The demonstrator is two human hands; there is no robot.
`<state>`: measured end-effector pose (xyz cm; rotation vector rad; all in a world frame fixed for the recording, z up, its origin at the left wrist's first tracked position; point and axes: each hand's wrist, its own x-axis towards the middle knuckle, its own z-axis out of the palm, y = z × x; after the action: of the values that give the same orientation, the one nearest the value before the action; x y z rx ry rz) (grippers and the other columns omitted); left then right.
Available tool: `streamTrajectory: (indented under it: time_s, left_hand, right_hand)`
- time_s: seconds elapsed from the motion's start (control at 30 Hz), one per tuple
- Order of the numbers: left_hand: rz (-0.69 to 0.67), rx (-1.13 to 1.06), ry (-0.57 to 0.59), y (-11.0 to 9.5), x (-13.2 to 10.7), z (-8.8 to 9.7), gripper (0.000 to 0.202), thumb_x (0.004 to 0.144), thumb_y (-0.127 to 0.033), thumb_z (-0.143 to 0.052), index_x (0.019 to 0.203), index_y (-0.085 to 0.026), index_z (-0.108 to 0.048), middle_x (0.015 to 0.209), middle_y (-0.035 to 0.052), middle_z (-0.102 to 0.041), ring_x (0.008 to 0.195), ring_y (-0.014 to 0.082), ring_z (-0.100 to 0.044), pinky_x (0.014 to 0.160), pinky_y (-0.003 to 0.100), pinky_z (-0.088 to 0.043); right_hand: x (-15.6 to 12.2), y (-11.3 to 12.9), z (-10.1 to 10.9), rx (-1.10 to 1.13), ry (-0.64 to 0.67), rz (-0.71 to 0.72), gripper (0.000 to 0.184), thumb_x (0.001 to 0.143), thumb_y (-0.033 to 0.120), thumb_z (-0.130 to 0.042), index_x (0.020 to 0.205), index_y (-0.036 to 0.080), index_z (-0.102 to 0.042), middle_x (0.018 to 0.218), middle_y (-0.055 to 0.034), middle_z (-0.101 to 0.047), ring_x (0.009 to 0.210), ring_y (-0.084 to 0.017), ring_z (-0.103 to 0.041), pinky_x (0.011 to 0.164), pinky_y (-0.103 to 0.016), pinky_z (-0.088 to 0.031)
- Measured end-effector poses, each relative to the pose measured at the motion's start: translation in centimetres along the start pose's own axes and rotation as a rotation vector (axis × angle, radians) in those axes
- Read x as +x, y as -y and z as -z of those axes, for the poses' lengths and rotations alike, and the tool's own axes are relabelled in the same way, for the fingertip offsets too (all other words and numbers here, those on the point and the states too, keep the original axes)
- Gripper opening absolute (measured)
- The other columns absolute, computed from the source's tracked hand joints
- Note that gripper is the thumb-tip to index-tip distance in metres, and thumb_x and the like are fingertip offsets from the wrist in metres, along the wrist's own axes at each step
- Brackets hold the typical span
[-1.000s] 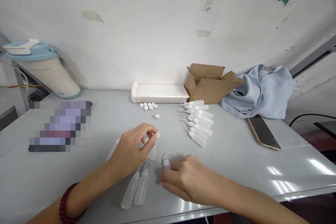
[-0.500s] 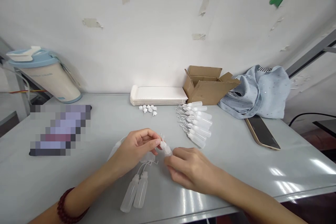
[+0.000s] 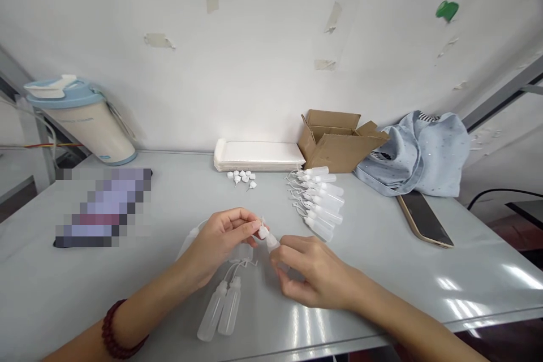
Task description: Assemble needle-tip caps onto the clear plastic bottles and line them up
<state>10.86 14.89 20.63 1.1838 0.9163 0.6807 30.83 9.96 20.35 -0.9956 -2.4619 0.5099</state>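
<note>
Between thumb and fingers, my left hand [image 3: 229, 236] pinches a small white cap [image 3: 263, 231]. My right hand [image 3: 313, 271] is closed round a translucent plastic squeeze bottle [image 3: 272, 242], its neck tilted toward the cap; most of its body is hidden by the fingers. A narrow gap shows between cap and bottle. Two more squeeze bottles [image 3: 229, 306] with thin white tails lie below my left wrist. Others are partly hidden behind that hand. Ahead lies a small cluster of white caps [image 3: 241, 176], some with a thin needle tip.
Several capped bottles [image 3: 324, 201] lie in a row at right, near an open cardboard box [image 3: 339, 147]. A stack of white sleeves [image 3: 259, 154] rests against the wall. A tumbler [image 3: 91, 119] and a blurred-out phone [image 3: 104, 206] are at left; a blue bag [image 3: 418, 153] and another phone [image 3: 425, 219] at right.
The cap and the bottle's neck have come slightly apart. My right hand has shifted a little to the right with the bottle. The whole view has moved slightly.
</note>
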Motion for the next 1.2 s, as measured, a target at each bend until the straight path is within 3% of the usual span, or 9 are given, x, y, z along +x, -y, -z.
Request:
streamTrajectory:
  time_s: [0.6,0.77,0.93,1.03,1.2]
  left_hand:
    - [-0.105,0.091,-0.015,-0.6,-0.4,-0.2,0.012,0.076,-0.030,-0.067,0.076,-0.018,-0.065,0.077,-0.0004,-0.062,0.071,0.0132,-0.055,0.069,0.025,-0.046]
    - [-0.097,0.092,-0.010,-0.3,-0.3,0.0,0.012,0.074,-0.030,-0.070,0.079,-0.020,-0.066,0.078,-0.0007,-0.062,0.077,0.0143,-0.057,0.071,0.025,-0.046]
    - [-0.095,0.053,0.011,-0.6,-0.2,0.4,0.015,0.075,-0.029,-0.071,0.086,-0.020,-0.064,0.083,-0.0006,-0.063,0.083,0.0147,-0.057,0.077,0.026,-0.046]
    - [-0.089,0.053,0.031,-0.8,-0.4,0.4,0.015,0.075,-0.029,-0.070,0.086,-0.020,-0.065,0.084,-0.0005,-0.064,0.081,0.0142,-0.058,0.077,0.025,-0.046]
    - [-0.093,0.160,0.049,-0.9,-0.7,0.3,0.017,0.081,-0.037,-0.063,0.086,-0.021,-0.067,0.075,-0.0010,-0.062,0.072,0.0146,-0.058,0.071,0.025,-0.046]
  right_hand:
    - [0.3,0.0,-0.1,0.087,-0.002,-0.020,0.019,0.077,0.006,-0.040,0.089,0.019,-0.046,0.077,-0.0011,-0.051,0.058,-0.012,-0.041,0.055,-0.023,-0.036]
    - [0.1,0.4,0.4,0.311,0.052,-0.136,0.016,0.082,0.007,-0.041,0.091,0.021,-0.042,0.079,0.0003,-0.051,0.063,-0.011,-0.043,0.059,-0.023,-0.037]
    - [0.0,0.7,0.9,0.667,0.072,-0.331,0.006,0.095,0.024,-0.038,0.091,0.021,-0.041,0.082,0.0002,-0.051,0.064,-0.010,-0.038,0.059,-0.023,-0.034]
    - [0.1,0.7,0.9,0.882,0.056,-0.346,0.012,0.097,0.030,-0.038,0.090,0.021,-0.039,0.081,0.0005,-0.052,0.064,-0.010,-0.036,0.060,-0.024,-0.031]
    - [0.2,0.7,1.2,0.954,0.076,-0.352,0.017,0.096,0.034,-0.041,0.087,0.020,-0.040,0.080,0.0006,-0.051,0.067,-0.011,-0.037,0.062,-0.025,-0.030]
